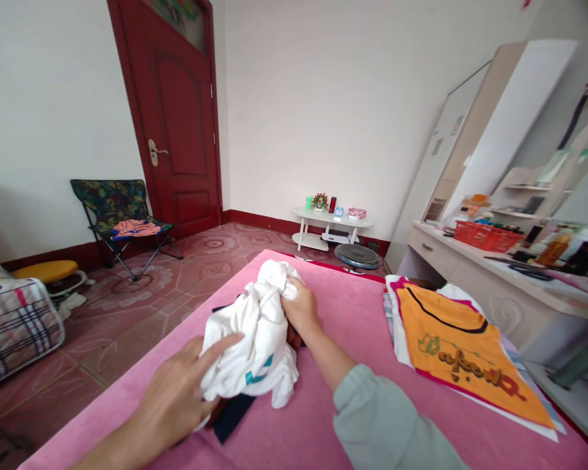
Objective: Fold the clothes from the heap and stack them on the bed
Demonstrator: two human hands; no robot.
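Note:
A bunched white garment [259, 326] with a teal mark near its lower edge is held up just over the pink bed cover [353, 391]. My left hand [176, 385] grips its left side, the index finger lying along the cloth and the thumb below. At the far end, my right hand [301, 303] is closed on a gathered part of the same garment. Dark cloth [232, 418] shows under the white one, mostly hidden by it. To the right lies a stack of flat garments, topped by an orange shirt [460, 346] with printed lettering.
A camouflage folding chair [122, 209] with pink cloth stands by the red door [176, 117]. Beyond the bed are a low white table [318, 225] and a round dark object [357, 256]. At right, a dresser [436, 251] bears a red basket [487, 236] and bottles.

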